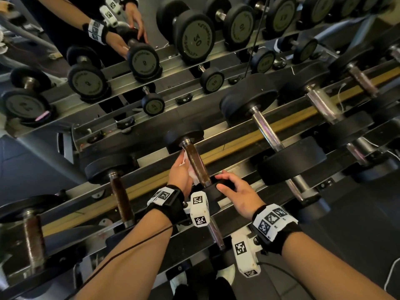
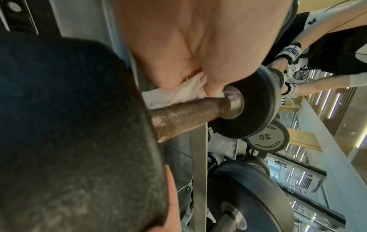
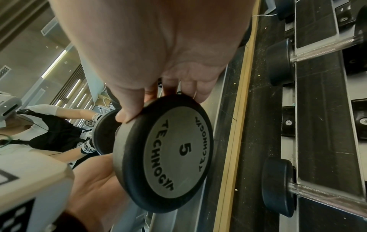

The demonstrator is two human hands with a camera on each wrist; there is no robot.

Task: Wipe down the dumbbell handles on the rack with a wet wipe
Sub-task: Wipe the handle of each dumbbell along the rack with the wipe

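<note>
Item, 5-marked dumbbell (image 1: 195,163) on the rack's (image 1: 238,141) front rail: our left hand (image 1: 180,174) pinched the wet wipe (image 1: 193,173) against its rusty handle (image 2: 184,114), right hand (image 1: 237,194) gripped the near head (image 3: 168,153); wiping under way, we judged turning next.

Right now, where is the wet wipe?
In the head view the wet wipe sits centre frame, held by the left hand against the brown dumbbell handle.

Crumpled white wet wipe (image 1: 191,169) pressed against rusty brown handle (image 1: 197,163) of 5 dumbbell (image 3: 168,154) on rack (image 1: 238,144).
</note>
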